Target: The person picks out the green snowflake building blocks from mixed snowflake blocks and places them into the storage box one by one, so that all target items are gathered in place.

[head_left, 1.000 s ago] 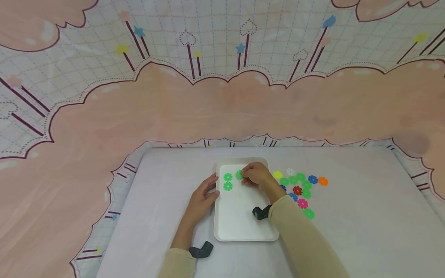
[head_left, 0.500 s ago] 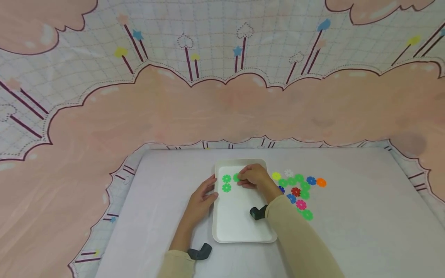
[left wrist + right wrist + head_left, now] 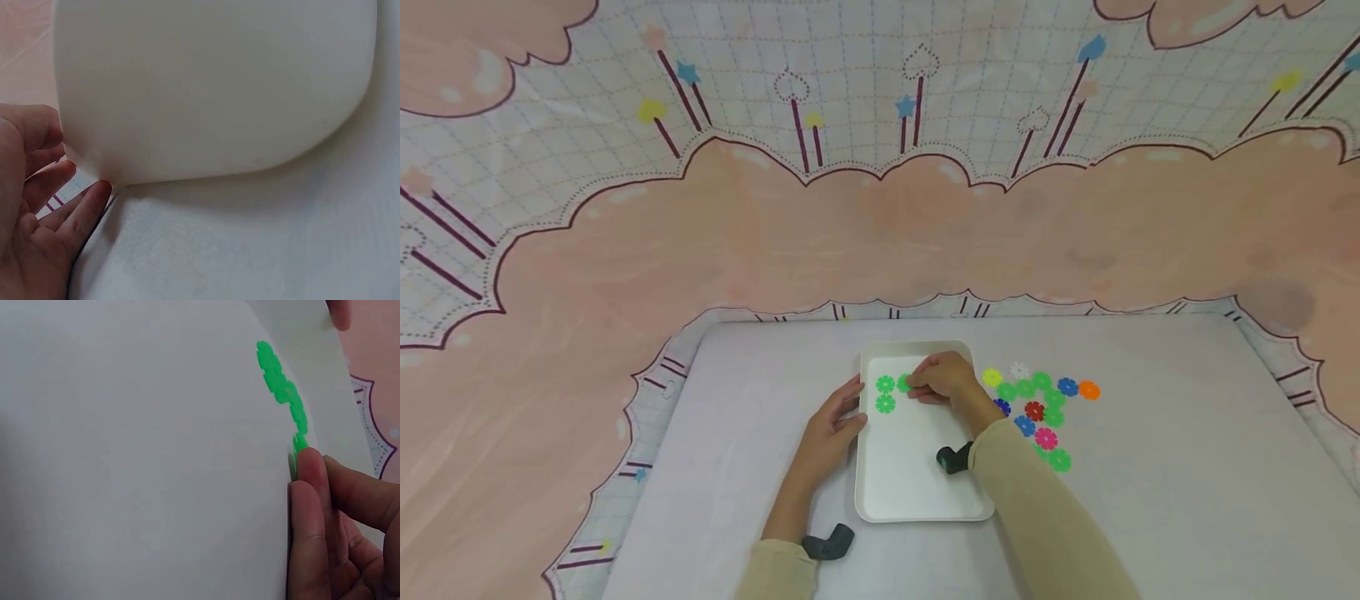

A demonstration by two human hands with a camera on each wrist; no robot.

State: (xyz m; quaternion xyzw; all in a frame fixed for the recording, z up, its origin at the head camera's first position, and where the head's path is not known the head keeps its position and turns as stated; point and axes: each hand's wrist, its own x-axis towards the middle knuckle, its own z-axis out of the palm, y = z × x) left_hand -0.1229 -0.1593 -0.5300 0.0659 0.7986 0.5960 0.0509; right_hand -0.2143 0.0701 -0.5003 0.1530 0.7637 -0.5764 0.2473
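Note:
A white tray lies on the table in the head view. Two green notched plastic discs, an upper disc and a lower disc, are near its upper left corner. My right hand reaches over the tray and pinches a third green disc, just right of the upper one. In the right wrist view its fingertips partly cover that green disc. My left hand rests against the tray's left edge, fingers and thumb spread along it. Those fingers touch the rim in the left wrist view.
Right of the tray lie several loose notched discs, among them a yellow disc, a red disc, a pink disc and an orange disc. The right sleeve crosses the tray's right edge. A patterned cloth hangs behind the table.
My right hand has moved slightly left, bringing the pinched green disc closer to the two others. The left hand stays against the tray edge. The head view has shifted a little.

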